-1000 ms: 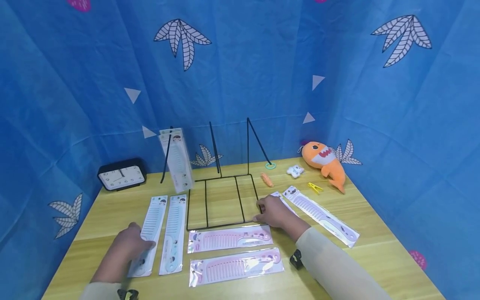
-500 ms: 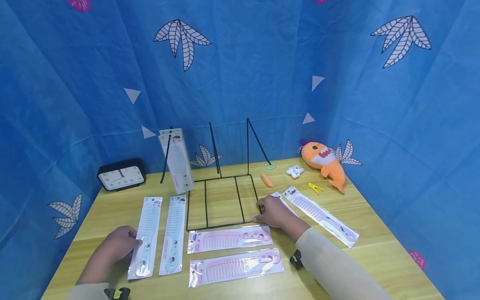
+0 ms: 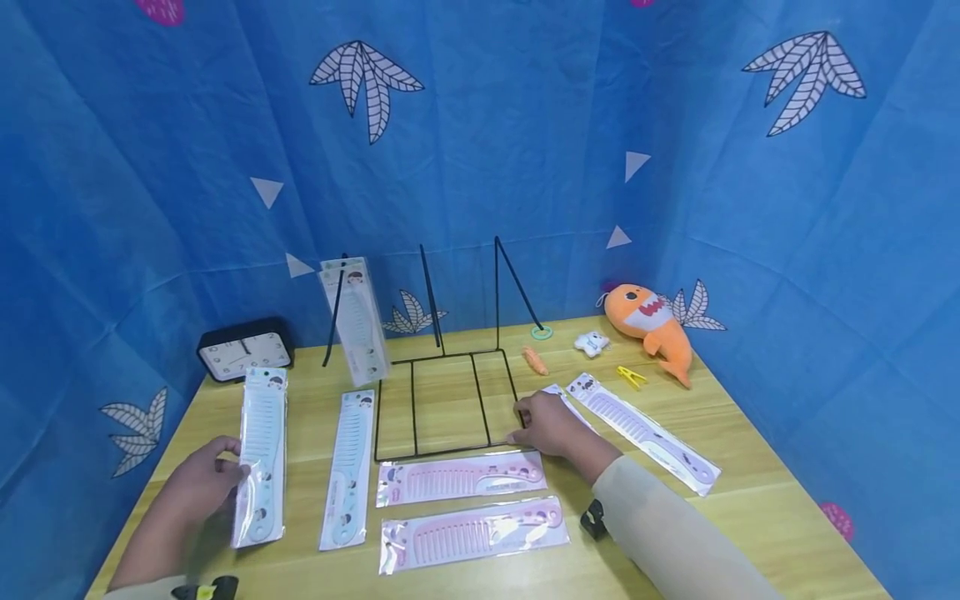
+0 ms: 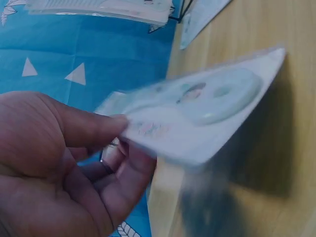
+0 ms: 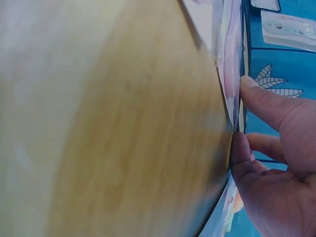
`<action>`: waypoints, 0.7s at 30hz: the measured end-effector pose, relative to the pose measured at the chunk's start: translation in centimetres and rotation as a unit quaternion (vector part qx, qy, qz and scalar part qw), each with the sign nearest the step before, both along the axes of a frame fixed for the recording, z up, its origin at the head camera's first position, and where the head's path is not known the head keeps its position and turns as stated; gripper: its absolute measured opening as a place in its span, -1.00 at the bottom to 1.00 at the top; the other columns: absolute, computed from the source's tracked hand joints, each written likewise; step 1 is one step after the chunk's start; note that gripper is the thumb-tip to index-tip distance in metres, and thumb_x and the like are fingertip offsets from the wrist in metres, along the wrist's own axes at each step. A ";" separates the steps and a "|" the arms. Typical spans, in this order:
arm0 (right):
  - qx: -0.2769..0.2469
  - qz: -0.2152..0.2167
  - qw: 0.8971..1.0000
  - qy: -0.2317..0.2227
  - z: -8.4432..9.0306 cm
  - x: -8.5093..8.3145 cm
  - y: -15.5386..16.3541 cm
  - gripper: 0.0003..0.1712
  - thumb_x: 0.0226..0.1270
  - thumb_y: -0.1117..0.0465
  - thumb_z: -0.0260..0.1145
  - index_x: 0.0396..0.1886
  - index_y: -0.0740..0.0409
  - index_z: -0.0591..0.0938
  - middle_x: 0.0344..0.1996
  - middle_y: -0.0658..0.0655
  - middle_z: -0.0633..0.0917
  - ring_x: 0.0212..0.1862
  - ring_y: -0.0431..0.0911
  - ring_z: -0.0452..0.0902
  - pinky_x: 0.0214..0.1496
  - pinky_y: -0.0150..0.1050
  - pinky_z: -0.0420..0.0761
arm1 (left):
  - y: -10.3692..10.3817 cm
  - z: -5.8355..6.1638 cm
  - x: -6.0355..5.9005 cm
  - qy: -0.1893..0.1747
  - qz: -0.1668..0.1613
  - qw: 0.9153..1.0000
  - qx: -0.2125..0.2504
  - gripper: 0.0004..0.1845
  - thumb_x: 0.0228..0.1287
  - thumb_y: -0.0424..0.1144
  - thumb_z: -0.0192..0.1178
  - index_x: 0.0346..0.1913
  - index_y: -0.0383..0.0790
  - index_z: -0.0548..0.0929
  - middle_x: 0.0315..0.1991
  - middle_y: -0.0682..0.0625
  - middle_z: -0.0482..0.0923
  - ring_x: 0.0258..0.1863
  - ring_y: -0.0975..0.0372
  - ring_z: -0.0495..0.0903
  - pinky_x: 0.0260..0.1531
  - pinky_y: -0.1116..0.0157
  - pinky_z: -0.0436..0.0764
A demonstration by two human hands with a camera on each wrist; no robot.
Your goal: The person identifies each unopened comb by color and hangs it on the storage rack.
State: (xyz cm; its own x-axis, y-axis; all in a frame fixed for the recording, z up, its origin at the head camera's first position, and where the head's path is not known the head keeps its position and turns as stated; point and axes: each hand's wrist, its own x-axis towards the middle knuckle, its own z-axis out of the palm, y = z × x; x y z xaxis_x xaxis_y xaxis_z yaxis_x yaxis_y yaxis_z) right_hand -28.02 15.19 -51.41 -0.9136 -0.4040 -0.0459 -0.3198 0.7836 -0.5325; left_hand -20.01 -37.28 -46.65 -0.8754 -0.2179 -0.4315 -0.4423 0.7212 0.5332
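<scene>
left hand (image 3: pixel 197 487) pinches pale-blue packaged comb (image 3: pixel 259 454), lifted over wooden table's (image 3: pixel 750 517) left edge | right hand (image 3: pixel 547 423) apparently grips black wire rack's (image 3: pixel 442 404) front-right corner, mid-table

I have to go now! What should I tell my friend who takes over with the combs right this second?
Left hand pinches a blue packaged comb, lifted off the table.
Right hand grips the wire rack at its front right corner.
Done: two packaged combs stand in the rack's left slot.
Left: one blue comb, two pink combs and the purple combs lie flat.
</scene>
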 end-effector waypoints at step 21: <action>-0.006 -0.006 1.000 -0.002 0.1 0.1 -0.1 -0.45 0.32 0.10 0.67 -0.52 0.11 0.41 -0.63 -0.07 0.26 -0.52 -0.18 0.11 -0.44 -0.31 0.12 | 2.9 1.0 2.8 0.329 -0.146 0.917 0.172 -0.60 0.68 -0.45 0.11 0.44 -0.36 0.41 0.09 0.55 0.61 0.00 0.54 0.72 -0.12 0.26 0.89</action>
